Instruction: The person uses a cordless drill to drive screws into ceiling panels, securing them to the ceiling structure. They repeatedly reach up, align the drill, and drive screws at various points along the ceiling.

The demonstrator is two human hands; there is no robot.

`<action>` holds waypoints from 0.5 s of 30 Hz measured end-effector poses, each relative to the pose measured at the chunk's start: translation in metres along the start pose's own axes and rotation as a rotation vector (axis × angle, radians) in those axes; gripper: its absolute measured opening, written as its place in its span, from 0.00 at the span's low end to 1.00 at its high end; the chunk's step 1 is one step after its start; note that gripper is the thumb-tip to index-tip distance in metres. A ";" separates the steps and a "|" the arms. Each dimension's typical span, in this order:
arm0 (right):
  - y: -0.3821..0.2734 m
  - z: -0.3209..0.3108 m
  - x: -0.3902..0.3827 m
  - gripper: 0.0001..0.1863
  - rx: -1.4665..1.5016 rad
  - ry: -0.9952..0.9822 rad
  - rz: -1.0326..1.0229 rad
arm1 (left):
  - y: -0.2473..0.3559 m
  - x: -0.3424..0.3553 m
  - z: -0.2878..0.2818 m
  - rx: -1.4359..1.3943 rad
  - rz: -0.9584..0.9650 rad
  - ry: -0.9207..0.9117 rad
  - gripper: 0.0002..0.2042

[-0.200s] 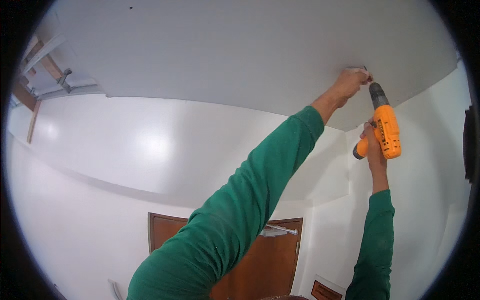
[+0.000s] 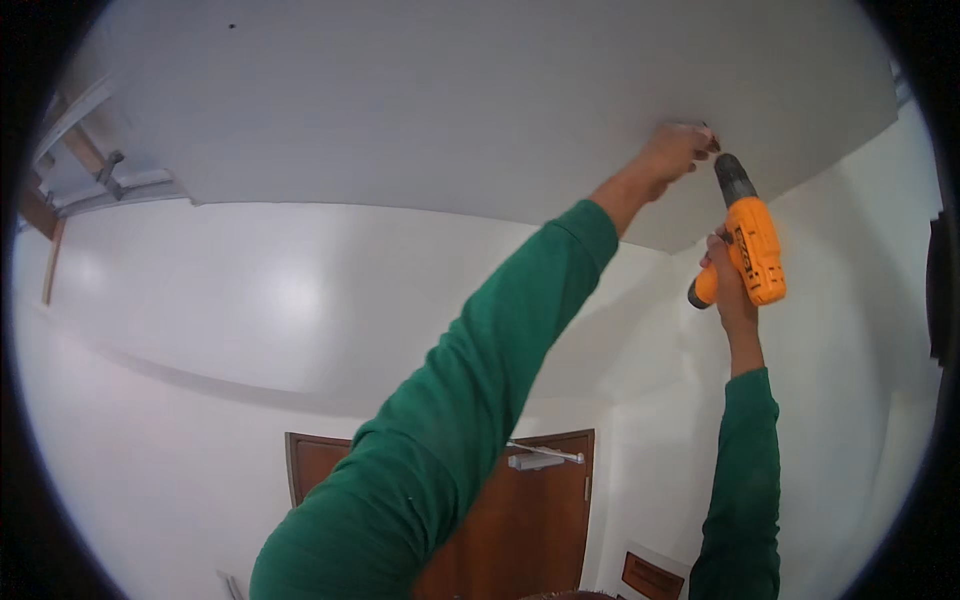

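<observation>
An orange cordless drill (image 2: 757, 250) with a black chuck points up at the grey ceiling panel (image 2: 430, 110). My right hand (image 2: 735, 285) is wrapped round its handle, holding it from below. My left hand (image 2: 678, 157) is raised against the panel, just left of the chuck. Its fingertips are pinched together at the drill's tip. Whatever small thing lies between them is too tiny to make out. Green sleeves cover both my forearms.
At the far left the panel ends, and metal and wooden framing (image 2: 90, 150) shows. White walls (image 2: 250, 270) meet the panel's edge. Lower down stand a brown door (image 2: 510, 530) with a door closer (image 2: 540, 461) and a brown wall plate (image 2: 652, 576).
The whole view has shifted a little, so the hands, drill and door sit slightly farther left. The drill's tip stays close by my left fingertips.
</observation>
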State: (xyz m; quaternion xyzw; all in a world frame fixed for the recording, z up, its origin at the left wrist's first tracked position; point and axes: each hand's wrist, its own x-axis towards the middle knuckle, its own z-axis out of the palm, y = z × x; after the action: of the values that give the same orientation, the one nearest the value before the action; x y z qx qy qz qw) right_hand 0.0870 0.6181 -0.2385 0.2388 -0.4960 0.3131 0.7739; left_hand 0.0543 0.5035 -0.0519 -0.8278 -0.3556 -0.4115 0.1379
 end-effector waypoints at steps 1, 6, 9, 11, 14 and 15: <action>-0.005 0.003 -0.001 0.12 -0.066 0.024 0.005 | 0.002 -0.001 -0.002 -0.010 -0.049 0.043 0.17; 0.011 -0.007 0.006 0.10 -0.114 0.003 -0.063 | 0.007 0.005 -0.012 0.756 0.177 0.056 0.15; -0.008 -0.003 0.007 0.10 -0.028 0.009 -0.064 | 0.024 -0.027 -0.015 1.288 0.607 0.358 0.11; -0.011 -0.007 0.008 0.10 -0.067 -0.005 -0.051 | 0.034 -0.035 -0.029 1.383 1.136 0.409 0.10; 0.002 -0.010 0.011 0.10 -0.076 -0.019 -0.061 | 0.067 -0.056 -0.035 1.757 1.395 0.614 0.18; 0.002 -0.010 0.012 0.10 -0.112 -0.028 -0.080 | 0.056 -0.049 -0.047 1.851 1.173 0.603 0.27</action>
State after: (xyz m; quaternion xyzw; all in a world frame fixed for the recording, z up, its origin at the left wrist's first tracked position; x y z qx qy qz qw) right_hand 0.0953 0.6297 -0.2311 0.2190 -0.5135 0.2504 0.7910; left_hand 0.0461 0.4158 -0.0573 -0.3139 -0.0329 -0.0452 0.9478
